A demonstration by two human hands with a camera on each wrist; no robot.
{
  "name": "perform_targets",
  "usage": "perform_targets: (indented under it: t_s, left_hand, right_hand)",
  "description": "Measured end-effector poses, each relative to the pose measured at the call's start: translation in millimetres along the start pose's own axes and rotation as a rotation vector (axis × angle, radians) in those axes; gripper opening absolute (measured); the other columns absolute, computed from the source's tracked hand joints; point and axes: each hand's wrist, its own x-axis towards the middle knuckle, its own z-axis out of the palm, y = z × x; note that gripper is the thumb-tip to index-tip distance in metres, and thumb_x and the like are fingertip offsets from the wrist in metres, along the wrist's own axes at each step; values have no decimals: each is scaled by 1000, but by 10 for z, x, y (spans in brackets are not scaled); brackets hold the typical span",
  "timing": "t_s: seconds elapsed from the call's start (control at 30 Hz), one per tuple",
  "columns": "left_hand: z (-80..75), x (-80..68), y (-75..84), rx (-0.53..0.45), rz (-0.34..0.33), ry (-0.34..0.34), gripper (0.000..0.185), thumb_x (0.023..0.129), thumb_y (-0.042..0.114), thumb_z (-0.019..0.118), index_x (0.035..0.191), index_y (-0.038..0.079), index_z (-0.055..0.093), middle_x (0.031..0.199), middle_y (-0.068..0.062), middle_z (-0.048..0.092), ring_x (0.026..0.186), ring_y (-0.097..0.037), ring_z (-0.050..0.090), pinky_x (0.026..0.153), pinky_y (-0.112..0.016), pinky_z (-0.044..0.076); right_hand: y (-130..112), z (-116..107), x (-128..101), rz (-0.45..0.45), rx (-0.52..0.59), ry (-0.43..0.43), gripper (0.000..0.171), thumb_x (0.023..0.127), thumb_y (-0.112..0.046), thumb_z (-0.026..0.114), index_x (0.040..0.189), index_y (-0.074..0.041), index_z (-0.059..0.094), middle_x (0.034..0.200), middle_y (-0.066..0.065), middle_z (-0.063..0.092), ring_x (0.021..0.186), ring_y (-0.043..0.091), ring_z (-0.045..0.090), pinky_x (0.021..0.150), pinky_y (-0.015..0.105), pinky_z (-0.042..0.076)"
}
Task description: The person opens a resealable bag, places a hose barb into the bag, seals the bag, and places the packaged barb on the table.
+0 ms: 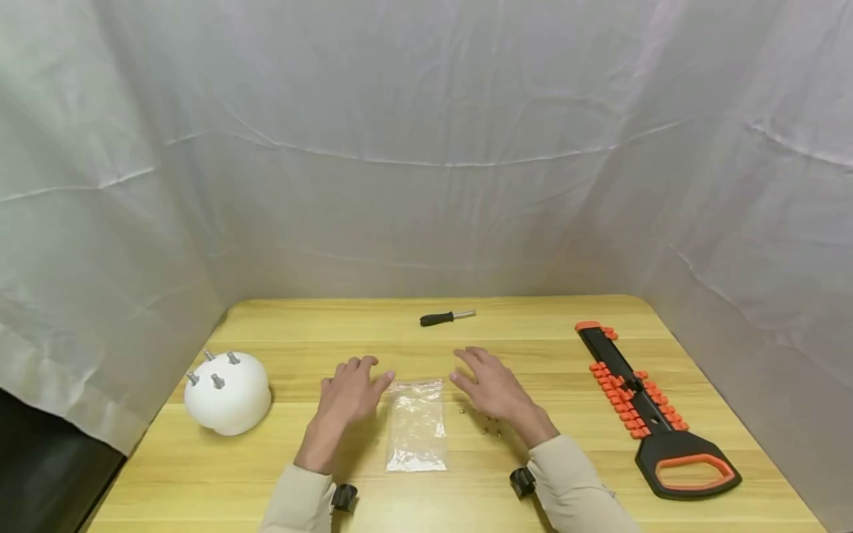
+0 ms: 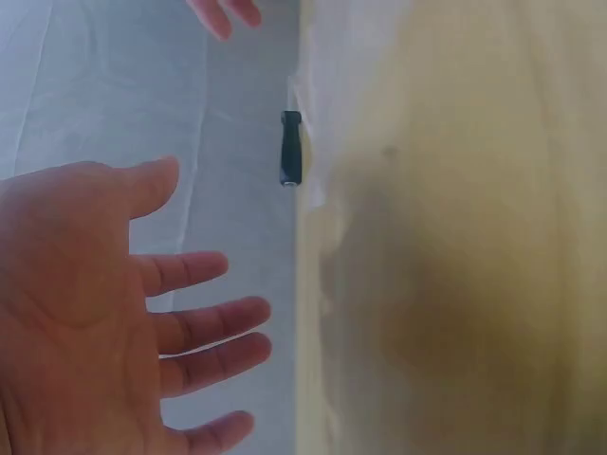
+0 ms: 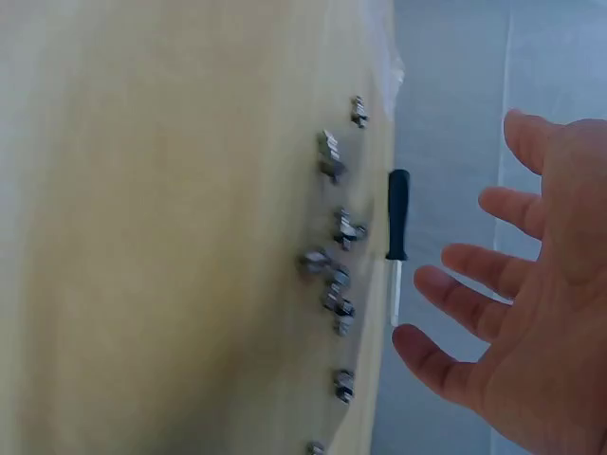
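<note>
Your left hand (image 1: 351, 392) hovers flat, fingers spread, holding nothing, just left of the clear plastic bag (image 1: 416, 426). Your right hand (image 1: 492, 389) is spread and empty too, just right of the bag, with small metal screws (image 1: 493, 426) scattered beneath its wrist. Beyond both hands lies a black-handled screwdriver (image 1: 445, 318); far right, an orange-and-black tool rack (image 1: 656, 411); far left, a white dome (image 1: 226, 392)

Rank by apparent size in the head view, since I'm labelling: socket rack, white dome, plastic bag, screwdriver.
1. Socket rack
2. White dome and plastic bag: too alike to rank.
3. Screwdriver, though it lies farthest from the camera.
</note>
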Motion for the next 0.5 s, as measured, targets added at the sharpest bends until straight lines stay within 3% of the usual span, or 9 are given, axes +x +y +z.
perform_targets:
  t_s: [0.5]
  left_hand:
    - [69,-156,19,90,41,-136,45,88,52,62,111,13,65,109,-7,61,103,-28,55,86,-56,41]
  right_hand:
    - [-142,155,33,-160,-60,-151,55,93,-29,62,144,-16,46,152,11,40,140,32,37,116,52,30]
